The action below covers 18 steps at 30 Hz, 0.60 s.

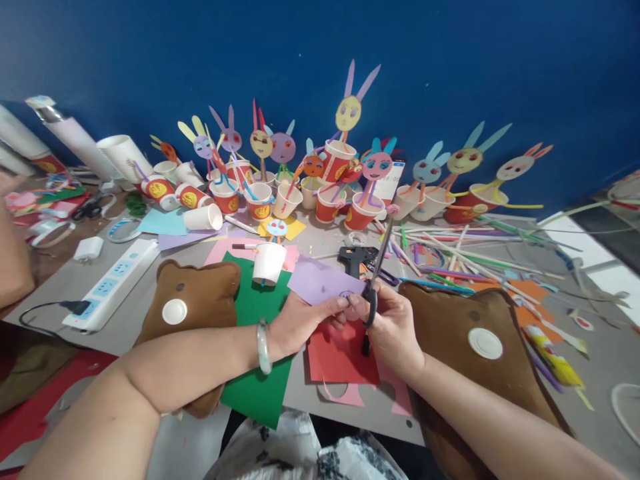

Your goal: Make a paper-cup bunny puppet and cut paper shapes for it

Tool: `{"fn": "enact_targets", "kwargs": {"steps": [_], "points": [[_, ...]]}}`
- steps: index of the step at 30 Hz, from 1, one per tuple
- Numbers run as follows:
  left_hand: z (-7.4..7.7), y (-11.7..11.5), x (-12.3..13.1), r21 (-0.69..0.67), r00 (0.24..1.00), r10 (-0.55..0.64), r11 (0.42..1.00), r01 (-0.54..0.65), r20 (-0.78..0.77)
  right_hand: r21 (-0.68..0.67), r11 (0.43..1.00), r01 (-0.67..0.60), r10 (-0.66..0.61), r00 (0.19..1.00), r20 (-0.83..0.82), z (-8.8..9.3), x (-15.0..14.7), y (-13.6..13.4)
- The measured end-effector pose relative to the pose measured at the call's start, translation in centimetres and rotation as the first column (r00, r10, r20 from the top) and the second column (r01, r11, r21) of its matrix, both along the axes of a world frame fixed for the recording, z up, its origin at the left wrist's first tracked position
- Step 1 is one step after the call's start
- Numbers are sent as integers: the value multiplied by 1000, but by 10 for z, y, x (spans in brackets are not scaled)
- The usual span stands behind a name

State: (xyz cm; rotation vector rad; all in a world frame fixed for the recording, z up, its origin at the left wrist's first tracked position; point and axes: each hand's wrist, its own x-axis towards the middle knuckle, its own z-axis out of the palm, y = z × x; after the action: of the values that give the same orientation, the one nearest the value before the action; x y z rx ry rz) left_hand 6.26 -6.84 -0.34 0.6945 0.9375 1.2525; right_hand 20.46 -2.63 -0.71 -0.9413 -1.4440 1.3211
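My left hand (310, 320) is closed on a sheet of purple paper (320, 280), pinching its lower right part near a small drawn circle. My right hand (395, 327) grips black-handled scissors (371, 293), their blades pointing up and away beyond the paper's right edge. The fingertips of both hands meet at that edge. Beneath the hands lies a sheet of red paper (340, 360), with green paper (260, 320) to its left. A white paper cup (269, 264) stands on the green sheet with a small pale-blue face figure (277, 229) behind it.
Paper cups with rabbit-faced figures (378, 165) line the blue wall. A black glue gun (353, 259) lies beyond the hands. Brown cushions (193, 300) flank them. Pipe cleaners (465, 253) are heaped right; a power strip (114, 283) and part of another person's arm (15, 247) are left.
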Motion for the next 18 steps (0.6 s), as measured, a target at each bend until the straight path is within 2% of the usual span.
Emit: {"fn": "enact_targets", "kwargs": {"steps": [5,9,18], "points": [[-3,5,-2,-25,998,56,998,-56,-6,1,999,43,-43,998,44,-5,2,1],[-3,9,-6,-70,996,83,994,-84,-20,-38,999,15,-14,1000,27,-10,4,5],[-2,11,-8,-21,990,53,998,-56,-132,-54,997,-61,62,998,23,-8,-1,4]]}}
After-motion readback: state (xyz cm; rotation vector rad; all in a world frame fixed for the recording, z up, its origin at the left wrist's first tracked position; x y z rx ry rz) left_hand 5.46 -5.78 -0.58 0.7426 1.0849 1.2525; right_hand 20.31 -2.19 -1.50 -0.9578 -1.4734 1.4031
